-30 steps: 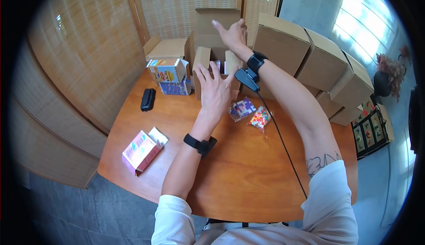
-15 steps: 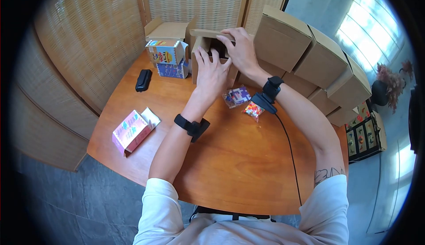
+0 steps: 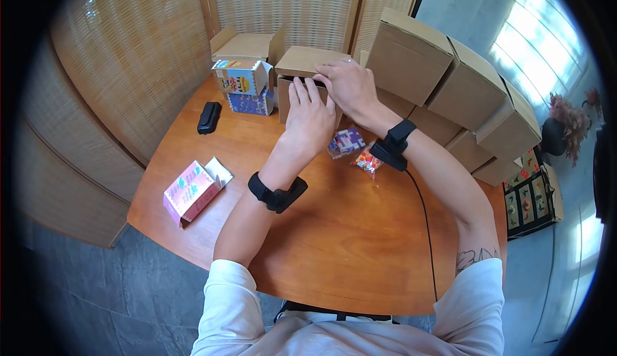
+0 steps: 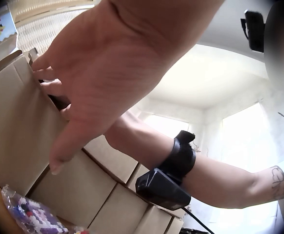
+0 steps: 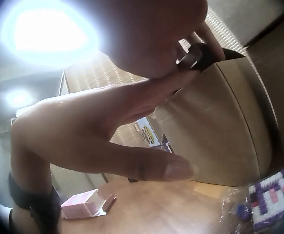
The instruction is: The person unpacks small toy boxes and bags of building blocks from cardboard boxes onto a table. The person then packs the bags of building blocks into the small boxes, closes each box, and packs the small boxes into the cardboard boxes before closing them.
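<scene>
A brown cardboard box (image 3: 283,102) stands at the back middle of the table, its lid (image 3: 308,59) folded forward over the top with a dark gap left at the front. The left hand (image 3: 310,119) lies against the front wall, fingers nearly straight and reaching the upper edge. In the left wrist view those fingertips sit at the gap, while the thumb extends along the outside. My right hand (image 3: 355,89) holds the lid's front edge near its right corner, fingers on top and thumb below. What lies inside the box is hidden.
Left of the box stand colourful small boxes (image 3: 241,80) before another open carton (image 3: 244,46). Stacked cartons (image 3: 411,57) rise on the right. Nearer lie a purple-and-white bagged piece (image 3: 347,141), a bag of colourful bits (image 3: 367,161), a pink box (image 3: 191,192) and a black case (image 3: 209,117).
The lid stood upright a second ago and has come down over the box with the right hand on it. The left hand stays at the front wall.
</scene>
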Demonstrator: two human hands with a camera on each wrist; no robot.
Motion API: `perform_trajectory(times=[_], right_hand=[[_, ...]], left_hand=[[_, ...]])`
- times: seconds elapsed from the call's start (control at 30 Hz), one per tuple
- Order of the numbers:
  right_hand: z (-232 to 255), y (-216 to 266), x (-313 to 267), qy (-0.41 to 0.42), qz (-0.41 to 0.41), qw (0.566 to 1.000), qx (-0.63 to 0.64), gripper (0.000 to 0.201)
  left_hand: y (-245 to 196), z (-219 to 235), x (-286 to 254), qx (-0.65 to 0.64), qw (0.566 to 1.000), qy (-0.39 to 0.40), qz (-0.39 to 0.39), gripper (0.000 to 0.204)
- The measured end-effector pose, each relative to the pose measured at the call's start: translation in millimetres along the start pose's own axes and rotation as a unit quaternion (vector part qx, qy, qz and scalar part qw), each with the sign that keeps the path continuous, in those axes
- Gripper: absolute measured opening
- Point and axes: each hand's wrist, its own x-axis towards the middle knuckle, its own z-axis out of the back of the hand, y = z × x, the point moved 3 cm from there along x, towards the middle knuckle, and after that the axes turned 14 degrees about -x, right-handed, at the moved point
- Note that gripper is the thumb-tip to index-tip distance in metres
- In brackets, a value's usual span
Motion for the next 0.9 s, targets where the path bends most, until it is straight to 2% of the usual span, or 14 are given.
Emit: perform_trajectory(times=[0.03,0.17,0.23,0.33,0.47,0.53,0.57,0.6,0.67,0.77,0.83,0.9], right_hand=[[1.5,0.2,0.3,-0.027,0.017,0.999,-0.005,0.018],[5.5,-6.9,0.5,-0.009,0.022,1.000,-0.008,0.018],[1.3,-10.8,2.5,0.087,0.017,0.995,-0.044,0.025],[0.4,-13.7,4.0,0.106,0.040,0.992,-0.062,0.024],[3.7,-19.1,3.3,0.103,0.055,0.992,-0.047,0.022],[2.0,-20.4,0.7,0.122,0.073,0.990,-0.021,0.020],[1.5,-21.2,-1.0,0.121,0.072,0.990,-0.021,0.020],[1.2,-21.0,-3.4,0.118,0.080,0.990,-0.009,0.019],[2.7,-19.5,-5.4,0.115,0.089,0.989,0.004,0.019],[0.1,-19.2,-9.7,0.150,0.090,0.984,0.015,0.019],[3.8,-15.2,-14.1,0.087,0.119,0.988,0.039,0.025],[7.5,-14.9,-21.1,0.102,0.130,0.986,0.033,0.027]], left_hand=[[-1.1,3.5,-1.0,-0.009,1.000,-0.001,-0.002,0.093],[-3.9,12.7,-2.9,-0.003,0.999,0.054,-0.008,0.095],[-3.4,15.3,-3.7,-0.024,0.998,0.060,-0.009,0.093],[-2.0,22.2,-4.6,-0.036,0.997,0.072,-0.020,0.089],[5.7,55.0,-2.6,-0.085,0.995,0.037,-0.035,0.077],[16.2,77.0,5.9,-0.190,0.971,0.144,0.021,0.062],[20.5,83.3,3.2,-0.196,0.977,0.082,0.015,0.046],[26.9,81.7,1.3,-0.195,0.977,0.082,0.015,0.046],[42.9,77.3,0.7,-0.176,0.984,-0.031,-0.002,0.042],[55.3,69.5,2.7,-0.158,0.987,-0.024,0.015,0.042],[59.7,70.1,3.4,-0.160,0.987,-0.010,0.025,0.044],[62.6,75.3,2.5,-0.175,0.984,-0.037,0.017,0.046]])
